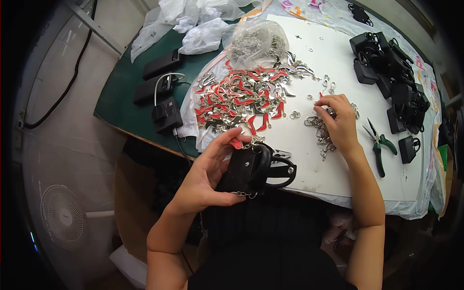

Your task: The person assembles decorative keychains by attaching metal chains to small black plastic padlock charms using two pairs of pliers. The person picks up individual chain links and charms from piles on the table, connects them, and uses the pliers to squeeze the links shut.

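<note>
- Miniature black handbag (241,169), with looped handle and chain trim: in the left hand, above the near edge of the table (118,104).
- Left hand (205,179): holding the handbag between thumb and fingers; a red charm (236,143) at its fingertips.
- Right hand (342,123): thumb and fingertips drawn narrowly together over the loose hardware; whether a piece is pinched there cannot be told.
- Silver clasps and rings (322,137), a loose cluster: beneath and beside the right hand, on the white board (309,179).
- High-heel-shaped charms (244,94), red and silver, a heap: beyond the left hand.
- Clear plastic bag (256,43) of small metal parts: at the heap's far side.
- Needle-nose pliers (379,150), green-and-black handles, tips parted: right of the right forearm.
- Further miniature black handbags (398,87), piled: along the right side.
- Black box-shaped electronic devices (152,90), three, with white cable (156,92): left of the charms.
- Crumpled white plastic bags (203,36): at the table's far left.
</note>
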Demonstrator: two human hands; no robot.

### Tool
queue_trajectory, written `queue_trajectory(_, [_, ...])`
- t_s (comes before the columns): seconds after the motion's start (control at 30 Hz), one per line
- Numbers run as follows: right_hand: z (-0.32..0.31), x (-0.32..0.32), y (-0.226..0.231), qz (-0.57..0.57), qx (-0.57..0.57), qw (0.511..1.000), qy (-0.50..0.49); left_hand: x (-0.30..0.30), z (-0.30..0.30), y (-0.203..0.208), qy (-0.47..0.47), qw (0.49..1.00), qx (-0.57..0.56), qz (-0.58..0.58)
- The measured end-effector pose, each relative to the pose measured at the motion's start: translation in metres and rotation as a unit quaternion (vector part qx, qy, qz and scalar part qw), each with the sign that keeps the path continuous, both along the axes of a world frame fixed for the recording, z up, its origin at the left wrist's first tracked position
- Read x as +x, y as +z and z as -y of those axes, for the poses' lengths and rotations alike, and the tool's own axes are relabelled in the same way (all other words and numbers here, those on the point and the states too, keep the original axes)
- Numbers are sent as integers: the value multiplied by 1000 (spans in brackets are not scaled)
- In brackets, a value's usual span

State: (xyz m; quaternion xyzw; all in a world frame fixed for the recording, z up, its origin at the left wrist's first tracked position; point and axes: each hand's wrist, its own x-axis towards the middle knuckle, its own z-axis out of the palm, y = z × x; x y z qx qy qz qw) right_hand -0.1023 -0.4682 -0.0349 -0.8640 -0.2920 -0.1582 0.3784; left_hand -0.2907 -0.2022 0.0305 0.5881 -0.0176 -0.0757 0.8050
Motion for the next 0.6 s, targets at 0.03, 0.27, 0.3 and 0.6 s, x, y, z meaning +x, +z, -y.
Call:
queue_trajectory(0.03, [1,-2,2,2,2,1000,8,-8,-8,3,26,999,23,-15])
queue_trajectory(0.27, [21,2,-1,-273,174,946,-7,-84,-96,-9,222,966,109,-76])
queue_trajectory(0.3, [19,1,0,-272,174,946,-12,-107,-116,-15,246,954,138,-97])
queue_trajectory(0.6, [25,3,16,-412,272,868,46,-271,-242,-183,418,812,182,-364])
